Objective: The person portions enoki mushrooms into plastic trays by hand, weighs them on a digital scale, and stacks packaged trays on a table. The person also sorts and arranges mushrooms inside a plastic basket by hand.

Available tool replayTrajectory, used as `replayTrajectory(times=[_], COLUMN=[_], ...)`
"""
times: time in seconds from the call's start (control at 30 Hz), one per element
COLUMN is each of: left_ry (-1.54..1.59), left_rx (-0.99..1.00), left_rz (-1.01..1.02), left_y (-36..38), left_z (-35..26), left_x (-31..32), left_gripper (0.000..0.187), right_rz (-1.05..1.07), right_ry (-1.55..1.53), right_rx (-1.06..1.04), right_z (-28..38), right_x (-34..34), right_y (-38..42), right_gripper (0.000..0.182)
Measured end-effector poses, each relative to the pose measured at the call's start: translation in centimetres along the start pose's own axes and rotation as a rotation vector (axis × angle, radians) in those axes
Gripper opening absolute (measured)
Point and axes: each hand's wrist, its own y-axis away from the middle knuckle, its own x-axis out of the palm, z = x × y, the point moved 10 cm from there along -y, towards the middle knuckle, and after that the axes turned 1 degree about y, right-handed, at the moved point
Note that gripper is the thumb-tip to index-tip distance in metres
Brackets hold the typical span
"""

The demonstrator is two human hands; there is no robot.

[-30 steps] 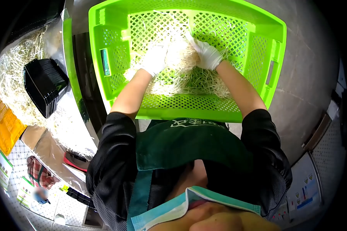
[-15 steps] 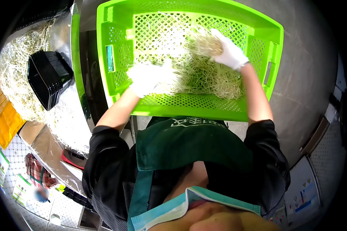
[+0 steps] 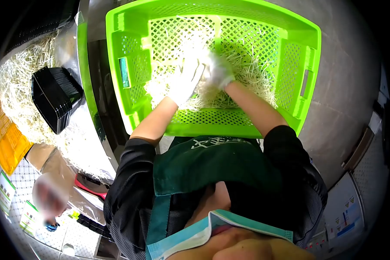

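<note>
Pale, thin strands that look like sprouts [image 3: 253,80] lie loose in a bright green perforated crate [image 3: 203,130] in front of me. Both my hands wear white gloves and are close together over the strands in the middle of the crate. My left hand [image 3: 187,82] has its fingers stretched out towards the far side, beside the right hand. My right hand [image 3: 221,73] is smeared by motion, its fingertips turned towards the left hand. Strong glare hides whether strands are caught between them.
On the left, a bright work surface bears another heap of similar strands [image 3: 19,82] and a stack of black trays [image 3: 56,97]. A yellow crate [image 3: 6,134] stands beyond it. Another person [image 3: 50,197] is at the lower left. Grey floor [image 3: 346,86] lies right of the green crate.
My right hand has moved left from the crate's far right, where it held a clump of strands. My left hand has moved right, so the two now meet near the middle.
</note>
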Motion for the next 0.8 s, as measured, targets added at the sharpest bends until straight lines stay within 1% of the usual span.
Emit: replayTrajectory(times=[0.03, 0.07, 0.1, 0.13, 0.17, 0.2, 0.23, 0.27, 0.3, 0.33, 0.37, 0.4, 0.47, 0.5, 0.53, 0.57, 0.6, 0.63, 0.67, 0.7, 0.73, 0.77, 0.8], left_ry=[0.052, 0.104, 0.249, 0.252, 0.379, 0.501, 0.456, 0.455, 0.526, 0.597, 0.597, 0.629, 0.661, 0.318, -0.023, -0.021, -0.088, -0.152, -0.15, 0.099, 0.347, 0.478, 0.477], left_rx=[-0.008, -0.015, 0.066, 0.067, -0.088, -0.247, -0.376, -0.376, -0.47, -0.565, -0.563, -0.504, -0.446, -0.433, -0.413, -0.413, -0.353, -0.293, -0.293, -0.306, -0.316, -0.323, -0.322], left_rz=[0.047, 0.096, -0.035, -0.034, 0.181, 0.396, 0.305, 0.309, 0.332, 0.353, 0.351, 0.227, 0.109, 0.03, -0.047, -0.047, 0.002, 0.053, 0.055, 0.133, 0.21, 0.211, 0.211], left_y=[-0.1, 0.0, 0.2, -1.2, -3.7, -4.4, -4.2, -5.0, -5.7, -5.9, -5.1, -4.0, -2.8, -2.1, -1.7, -2.0, -3.2, -4.1, -4.8, -5.6, -6.1, -6.5, -6.2], left_z=[0.4, 0.9, 1.6, 1.3, 1.9, 2.2, 3.4, 2.8, 2.7, 2.9, 2.9, 2.7, 2.3, 2.1, 1.8, 2.3, 2.7, 3.0, 4.1, 5.4, 5.9, 6.3, 6.0], left_x=[0.6, 1.4, 2.1, 0.6, -0.1, 0.5, 1.2, 0.5, 0.2, 0.1, 1.9, 4.2, 4.8, 2.8, 0.9, 0.7, 0.3, 0.2, 0.4, 1.7, 2.8, 2.8, 3.0], left_gripper=[0.059, 0.058, 0.063, 0.063, 0.071, 0.079, 0.092, 0.092, 0.09, 0.088, 0.088, 0.091, 0.094, 0.096, 0.098, 0.098, 0.101, 0.105, 0.105, 0.107, 0.108, 0.111, 0.111], right_rz=[0.095, 0.196, 0.299, 0.402, 0.426, 0.447, 0.235, 0.236, 0.382, 0.369, 0.356, 0.356, 0.465, 0.528, 0.529, 0.55, 0.57, 0.555, 0.557, 0.616, 0.577, 0.542, 0.511], right_ry=[0.377, 0.391, 0.399, 0.403, 0.518, 0.63, 0.663, 0.66, 0.465, 0.48, 0.495, 0.497, 1.011, 1.082, 1.082, 1.114, 1.145, 1.205, 1.205, 1.096, 0.953, 0.807, 0.663], right_rx=[-0.306, -0.334, -0.362, -0.387, -0.175, 0.035, -0.059, -0.058, 0.047, 0.042, 0.038, 0.037, -0.013, -0.025, -0.024, -0.08, -0.138, -0.141, -0.139, -0.107, -0.1, -0.098, -0.101], right_z=[2.7, 4.2, 5.8, 7.4, 4.7, 1.6, 1.8, 2.8, 2.7, 4.2, 5.8, 6.7, 6.8, 6.1, 5.2, 4.5, 4.6, 4.4, 3.9, 3.1, 2.7, 2.4, 2.0], right_x=[1.3, 0.8, 0.2, -0.4, -1.5, -2.6, -4.1, -4.5, -3.9, -3.8, -3.7, -3.6, -2.6, -1.6, -1.9, -1.8, -1.9, -2.4, -2.7, -2.7, -2.7, -2.7, -2.7], right_y=[1.8, 1.5, 1.4, 1.3, -1.3, -2.7, -3.5, -3.1, -1.9, -0.3, 1.3, 3.0, 6.1, 7.2, 7.1, 6.7, 5.9, 4.4, 3.1, 1.9, 1.5, 1.1, 0.7], right_gripper=[0.033, 0.036, 0.039, 0.042, 0.05, 0.058, 0.07, 0.07, 0.077, 0.089, 0.1, 0.1, 0.105, 0.108, 0.108, 0.108, 0.109, 0.108, 0.108, 0.1, 0.098, 0.096, 0.094])
